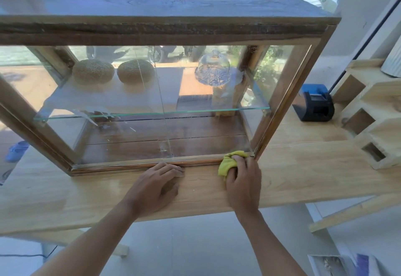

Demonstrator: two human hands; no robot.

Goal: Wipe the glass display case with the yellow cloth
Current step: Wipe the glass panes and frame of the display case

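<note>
The glass display case (138,136) has a dark wooden frame and stands on a light wooden counter (303,171). My right hand (244,180) grips the bunched yellow cloth (229,162) and presses it against the case's lower right front corner. My left hand (159,185) rests flat on the counter, its fingertips touching the bottom wooden rail near the middle. A glass shelf inside carries two round woven objects (93,71) and a cut-glass dome (212,69).
A black and blue receipt printer (313,104) sits on the counter to the right of the case. Pale wooden stepped shelves (368,121) stand at the far right. Beyond the case a window shows parked cars and motorbikes. Tiled floor lies below the counter.
</note>
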